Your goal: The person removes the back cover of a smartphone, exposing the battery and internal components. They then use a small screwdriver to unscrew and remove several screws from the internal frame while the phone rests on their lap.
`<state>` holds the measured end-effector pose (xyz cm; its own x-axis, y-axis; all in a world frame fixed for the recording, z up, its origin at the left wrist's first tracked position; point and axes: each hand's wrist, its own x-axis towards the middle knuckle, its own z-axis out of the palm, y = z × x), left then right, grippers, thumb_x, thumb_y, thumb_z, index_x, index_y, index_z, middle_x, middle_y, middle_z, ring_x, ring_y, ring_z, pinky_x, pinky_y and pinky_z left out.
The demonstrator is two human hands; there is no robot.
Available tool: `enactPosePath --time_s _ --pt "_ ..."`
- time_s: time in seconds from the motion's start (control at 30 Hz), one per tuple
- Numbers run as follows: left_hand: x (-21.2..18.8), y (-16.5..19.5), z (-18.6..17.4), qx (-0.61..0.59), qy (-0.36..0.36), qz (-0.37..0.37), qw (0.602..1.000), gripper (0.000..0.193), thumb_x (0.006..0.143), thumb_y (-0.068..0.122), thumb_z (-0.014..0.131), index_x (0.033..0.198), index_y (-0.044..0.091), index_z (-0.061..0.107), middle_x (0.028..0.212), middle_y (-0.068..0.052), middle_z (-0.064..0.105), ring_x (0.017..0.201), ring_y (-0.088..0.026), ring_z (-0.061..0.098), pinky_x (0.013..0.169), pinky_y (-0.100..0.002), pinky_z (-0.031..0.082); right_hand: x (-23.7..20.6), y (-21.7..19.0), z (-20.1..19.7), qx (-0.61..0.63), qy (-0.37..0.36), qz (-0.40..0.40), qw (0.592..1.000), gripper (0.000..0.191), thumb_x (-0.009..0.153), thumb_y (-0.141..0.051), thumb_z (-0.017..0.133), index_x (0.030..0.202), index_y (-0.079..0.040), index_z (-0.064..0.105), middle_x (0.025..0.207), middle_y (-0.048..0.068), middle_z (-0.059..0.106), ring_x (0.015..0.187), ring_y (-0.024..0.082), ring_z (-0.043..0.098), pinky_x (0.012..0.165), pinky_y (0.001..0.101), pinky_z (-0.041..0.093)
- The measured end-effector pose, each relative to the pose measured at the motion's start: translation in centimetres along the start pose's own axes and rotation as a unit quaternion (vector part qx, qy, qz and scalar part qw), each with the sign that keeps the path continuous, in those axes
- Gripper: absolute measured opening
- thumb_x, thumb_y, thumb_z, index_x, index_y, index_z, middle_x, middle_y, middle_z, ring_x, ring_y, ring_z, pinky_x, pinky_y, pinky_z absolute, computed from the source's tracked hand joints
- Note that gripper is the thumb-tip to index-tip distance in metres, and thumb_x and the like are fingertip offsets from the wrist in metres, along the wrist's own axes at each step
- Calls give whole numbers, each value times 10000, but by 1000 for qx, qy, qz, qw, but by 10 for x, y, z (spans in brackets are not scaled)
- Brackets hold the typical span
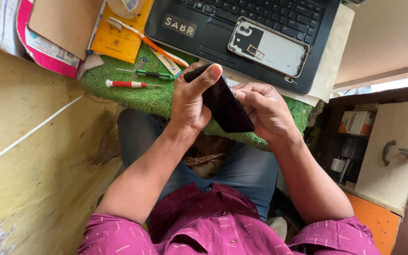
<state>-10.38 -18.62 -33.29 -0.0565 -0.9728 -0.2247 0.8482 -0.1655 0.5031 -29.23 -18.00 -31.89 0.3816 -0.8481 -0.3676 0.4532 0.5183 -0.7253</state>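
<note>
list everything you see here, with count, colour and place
black slab phone: 1, black, held in both hands
green turf mat: 1, green, on lap under hands
black laptop: 1, black, top centre
silver phone back cover: 1, silver-white, on laptop palm rest
red-handled screwdriver: 1, red and white, on mat
green-handled screwdriver: 1, green and black, on mat
yellow padded envelope: 1, yellow, top left
small orange box: 1, orange and white, right shelf
left hand: 1, grips phone
right hand: 1, fingers at phone edge

Black laptop (213,28) sat at top, a silver phone back cover (270,47) lying on its palm rest. Green turf mat (133,89) carried red-handled (126,84) and green-handled (154,74) screwdrivers. Yellow packet (119,40) lay beside.
</note>
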Motion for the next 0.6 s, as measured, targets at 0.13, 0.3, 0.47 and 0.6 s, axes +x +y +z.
enactPosePath --time_s 0.13,0.3,0.47,0.6 --pt "1 1 2 -4 -1 -28 1000 248 819 175 896 797 124 655 759 58 602 675 -59 546 652 -250 459 -1 1 -3 9 -6 5 1000 159 990 -45 684 1064 89 726 981 120 739 745 110 664 631 225 525" --pt "1 1 8 -3 16 -34 999 267 825 188 899 779 139 641 761 61 598 671 -69 544 649 -266 464 1 7 -4 18 29 -9 999 128 968 -59 680 1002 61 708 1000 119 747 793 126 699 726 259 579" --pt "-1 1 14 -9 31 -34 999 210 809 189 879 808 131 678 789 60 613 713 -74 558 694 -275 479 -1 9 -1 32 40 -16 999 102 986 -70 673 985 29 699 938 112 741 766 139 706 712 284 591" --pt "0 2 16 -22 35 -31 999 222 820 178 881 794 141 664 787 62 600 712 -77 548 692 -283 471 -2 9 4 40 50 -19 998 88 997 -66 674 966 16 688 932 101 738 770 143 711 724 300 602"
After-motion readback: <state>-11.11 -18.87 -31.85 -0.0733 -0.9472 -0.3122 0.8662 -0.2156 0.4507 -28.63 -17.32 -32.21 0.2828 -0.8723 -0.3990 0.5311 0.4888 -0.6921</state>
